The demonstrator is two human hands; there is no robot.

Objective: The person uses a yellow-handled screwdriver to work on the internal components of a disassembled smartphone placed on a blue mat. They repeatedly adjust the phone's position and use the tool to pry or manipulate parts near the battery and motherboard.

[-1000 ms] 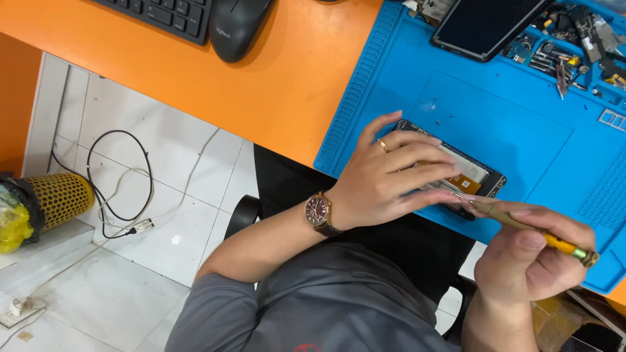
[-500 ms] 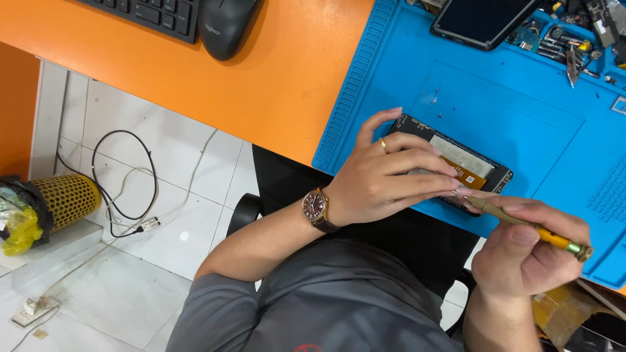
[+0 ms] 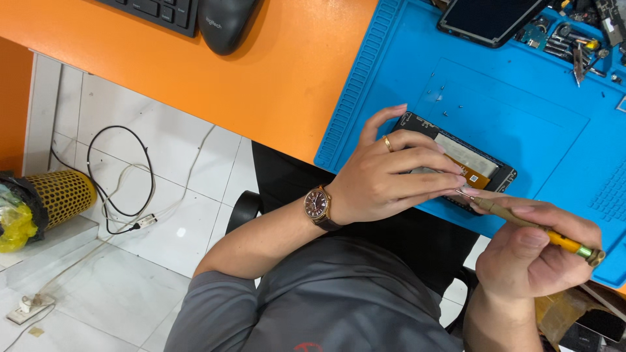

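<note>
bright even light | soft shadows | sharp focus | no glare

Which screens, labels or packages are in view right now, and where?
Dark tablet screen: top of the blue mat, rectangular, black, unlit.
Opened device: under left hand, black frame, grey and orange inside.
Screwdriver: in right hand.
No packages or signs.
</note>
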